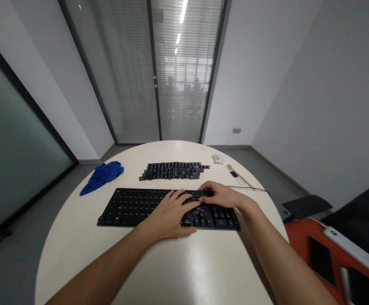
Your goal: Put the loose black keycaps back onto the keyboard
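A black keyboard (130,207) lies across the table in front of me. Most of its left and middle part shows bare key sockets, while keycaps sit on parts of its right side. My left hand (171,214) rests palm down over the middle of the keyboard, fingers spread, holding nothing. At the upper right of the keyboard, my right hand (219,195) has its fingers bent, thumb and index finger close round a small dark spot. What lies between those fingertips is too small to make out. Behind the keyboard, loose black keycaps (171,170) stand in rows.
A blue cloth (103,176) lies at the table's left. Toward the right are a small clear plastic bag (218,159), a thin wooden-handled tool (240,173) and the keyboard's cable (251,188). An orange chair (302,231) beside the table holds phones and a white power strip (350,248).
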`<state>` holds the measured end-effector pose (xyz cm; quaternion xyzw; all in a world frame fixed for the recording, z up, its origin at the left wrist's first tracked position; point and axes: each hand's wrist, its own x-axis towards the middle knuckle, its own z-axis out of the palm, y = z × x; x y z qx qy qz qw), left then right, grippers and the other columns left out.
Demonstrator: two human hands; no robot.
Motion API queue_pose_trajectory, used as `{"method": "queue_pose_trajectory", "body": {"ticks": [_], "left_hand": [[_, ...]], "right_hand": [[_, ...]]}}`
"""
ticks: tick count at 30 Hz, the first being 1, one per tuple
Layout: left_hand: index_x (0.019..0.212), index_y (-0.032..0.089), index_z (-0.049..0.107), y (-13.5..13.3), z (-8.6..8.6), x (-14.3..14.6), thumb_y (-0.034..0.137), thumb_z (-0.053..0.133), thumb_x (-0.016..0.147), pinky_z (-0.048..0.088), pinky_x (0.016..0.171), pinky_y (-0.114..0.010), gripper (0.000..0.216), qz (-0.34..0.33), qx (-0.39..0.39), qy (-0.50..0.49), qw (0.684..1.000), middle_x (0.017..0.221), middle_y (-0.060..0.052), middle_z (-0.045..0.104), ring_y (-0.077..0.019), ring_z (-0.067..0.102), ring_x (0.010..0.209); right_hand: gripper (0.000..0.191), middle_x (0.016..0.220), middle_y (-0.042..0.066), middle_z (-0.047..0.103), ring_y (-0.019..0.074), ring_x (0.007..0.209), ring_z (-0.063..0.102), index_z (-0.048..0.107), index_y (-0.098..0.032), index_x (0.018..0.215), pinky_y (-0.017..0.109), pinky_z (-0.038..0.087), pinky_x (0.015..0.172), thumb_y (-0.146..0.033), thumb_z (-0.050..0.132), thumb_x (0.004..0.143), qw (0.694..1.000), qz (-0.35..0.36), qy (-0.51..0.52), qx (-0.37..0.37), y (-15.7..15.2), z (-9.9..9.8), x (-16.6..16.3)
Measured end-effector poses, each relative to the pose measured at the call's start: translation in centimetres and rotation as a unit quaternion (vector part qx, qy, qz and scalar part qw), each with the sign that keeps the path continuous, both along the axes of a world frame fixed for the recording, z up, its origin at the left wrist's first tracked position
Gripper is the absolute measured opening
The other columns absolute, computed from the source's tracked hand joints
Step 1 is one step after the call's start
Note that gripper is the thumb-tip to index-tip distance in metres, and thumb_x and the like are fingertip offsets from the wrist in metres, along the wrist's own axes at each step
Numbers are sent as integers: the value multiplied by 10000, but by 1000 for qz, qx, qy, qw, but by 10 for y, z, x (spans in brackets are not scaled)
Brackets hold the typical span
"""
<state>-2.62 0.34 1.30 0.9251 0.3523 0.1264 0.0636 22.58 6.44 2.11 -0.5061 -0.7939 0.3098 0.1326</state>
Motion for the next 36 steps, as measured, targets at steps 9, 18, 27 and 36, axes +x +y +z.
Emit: {"method": "queue_pose_trajectory", "body": {"ticks": [9,18,27,36], "left_hand": [[1397,296,540,-1,-1,1,514,726,783,266,1179,-573,678,-1,3,-13,1000,1476,-81,502,-361,386,1400],[1410,292,520,-1,-6,1,541,700,807,251,1172,-599,677,-2,2,-8,1000,1503,-100,469,-380,363,1418],[1412,266,491,-3,-8,1,544,670,823,213,1194,-585,675,-3,18,-16,1000,1496,-111,466,-368,339,1430],[1413,269,489,-3,-6,2,549,682,818,220,1196,-585,685,-2,11,-11,1000,1498,-103,465,-370,348,1425]], "right_hand": [[425,1075,75,739,244,979,681,690,-174,1131,359,514,889,-426,731,791,1000,7,17,19,0,-1,1],[405,942,68,741,189,771,669,621,-163,1282,299,499,758,-339,568,921,982,-113,13,148,32,-19,12],[602,807,8,711,167,688,624,525,-215,1441,252,432,661,-334,610,857,980,-141,-73,117,59,-25,8],[357,784,19,702,170,685,608,648,-201,1205,255,410,649,-315,586,872,976,-154,-60,145,57,-29,11]]}}
